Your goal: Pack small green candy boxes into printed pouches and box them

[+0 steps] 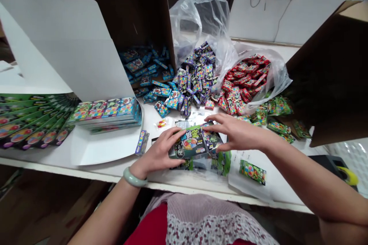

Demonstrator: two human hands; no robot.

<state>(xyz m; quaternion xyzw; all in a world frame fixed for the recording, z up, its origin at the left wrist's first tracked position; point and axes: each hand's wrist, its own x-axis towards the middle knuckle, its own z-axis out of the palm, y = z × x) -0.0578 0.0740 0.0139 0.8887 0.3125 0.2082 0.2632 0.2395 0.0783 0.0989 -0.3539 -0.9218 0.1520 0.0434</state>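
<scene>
My left hand (159,152), with a pale green bangle at the wrist, grips the left end of a black-and-green printed candy box (191,143). At that box's right end, my right hand (234,132) has thumb and fingers closed around a small purple candy box (212,139). The two printed pieces lie side by side, touching or nearly so; whether one is inside the other I cannot tell. Green printed packets (221,162) show partly beneath them. Left of my left hand stands another small purple box (142,142).
An open white carton (106,157) holds stacked candy boxes, beside fanned printed cards (34,122). Behind are piles of blue boxes (162,92), purple boxes (198,72) and red boxes (244,78), with plastic bags around some. Green sachets (277,105) and a tape dispenser (333,168) are rightward.
</scene>
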